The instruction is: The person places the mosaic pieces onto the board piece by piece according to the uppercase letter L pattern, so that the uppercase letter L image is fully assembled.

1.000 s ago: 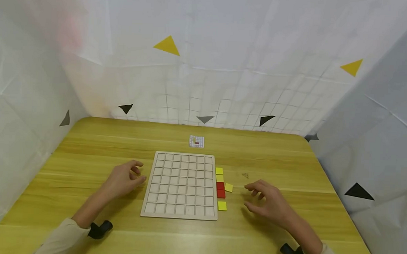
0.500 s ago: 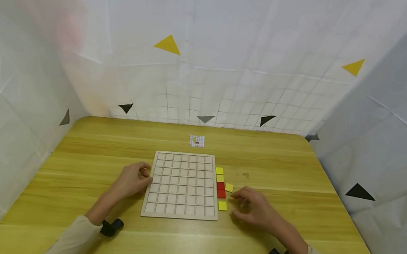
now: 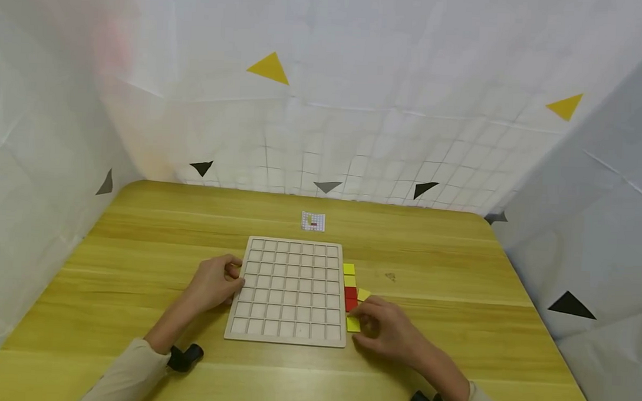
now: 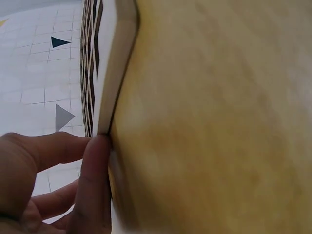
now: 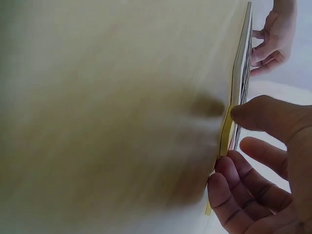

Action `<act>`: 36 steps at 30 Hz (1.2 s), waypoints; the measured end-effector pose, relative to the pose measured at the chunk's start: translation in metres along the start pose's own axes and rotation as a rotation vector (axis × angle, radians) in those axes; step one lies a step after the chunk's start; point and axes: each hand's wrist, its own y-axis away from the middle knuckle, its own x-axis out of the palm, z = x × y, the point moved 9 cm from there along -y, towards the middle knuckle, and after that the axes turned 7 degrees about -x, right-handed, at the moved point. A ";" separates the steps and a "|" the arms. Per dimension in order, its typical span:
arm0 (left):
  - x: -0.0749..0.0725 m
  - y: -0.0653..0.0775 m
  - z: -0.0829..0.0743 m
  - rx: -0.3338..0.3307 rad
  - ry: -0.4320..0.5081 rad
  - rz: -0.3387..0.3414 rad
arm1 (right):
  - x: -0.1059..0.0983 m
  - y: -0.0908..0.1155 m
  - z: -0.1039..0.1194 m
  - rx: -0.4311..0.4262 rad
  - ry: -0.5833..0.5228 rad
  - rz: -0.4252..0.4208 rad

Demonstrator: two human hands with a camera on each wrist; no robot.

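A pale wooden grid board (image 3: 290,292) lies on the table. My left hand (image 3: 216,284) is at its left side, thumb and index fingertip touching the edge; the left wrist view shows the thumb (image 4: 95,165) against the board's side. Right of the board, my right hand (image 3: 388,330) has thumb and index finger on either side of the nearest yellow tile (image 3: 353,325), which lies flat. In the right wrist view, the thumb (image 5: 261,114) is close to this tile (image 5: 226,129); whether it touches cannot be told.
Along the board's right edge lie two red tiles (image 3: 351,299) and further yellow tiles (image 3: 349,269). Another yellow tile (image 3: 364,294) sits askew, partly behind the right hand. A small printed grid card (image 3: 313,221) lies beyond the board on the wooden table (image 3: 431,245).
My left hand has moved right to the board's left edge. My right hand has moved left to the nearest yellow tile. The board and tiles keep their places on the table.
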 end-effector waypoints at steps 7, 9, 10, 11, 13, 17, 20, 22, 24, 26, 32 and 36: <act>0.000 0.001 -0.003 0.004 0.004 -0.010 | 0.003 -0.004 0.002 0.004 0.017 0.023; -0.001 0.001 -0.004 0.007 0.005 -0.011 | 0.004 -0.004 0.002 0.015 0.012 0.030; -0.001 0.001 -0.004 0.008 0.004 -0.012 | 0.004 -0.005 0.001 0.019 0.011 0.034; -0.001 0.001 -0.004 0.007 0.004 -0.014 | 0.004 -0.005 0.001 0.024 0.010 0.037; -0.001 0.001 -0.003 0.001 0.009 -0.010 | 0.004 -0.005 0.001 0.030 0.012 0.039; 0.001 0.000 -0.002 -0.012 0.015 -0.002 | 0.003 -0.005 0.001 0.032 0.030 0.031; 0.002 -0.001 -0.003 -0.015 0.012 -0.004 | 0.002 -0.005 0.001 0.028 0.035 0.019; 0.002 0.000 -0.003 -0.016 0.008 -0.006 | 0.000 -0.004 0.002 0.026 0.035 0.012; 0.002 0.000 -0.003 -0.016 0.007 -0.006 | -0.001 -0.004 0.002 0.035 0.030 0.010; 0.002 0.001 -0.002 -0.017 0.008 -0.006 | -0.001 -0.004 0.001 0.052 0.026 0.012; 0.002 0.003 -0.001 -0.026 0.025 -0.006 | -0.006 -0.004 0.000 0.075 0.026 -0.001; 0.004 0.004 -0.001 -0.023 0.035 -0.009 | -0.008 -0.006 0.000 0.069 0.024 -0.021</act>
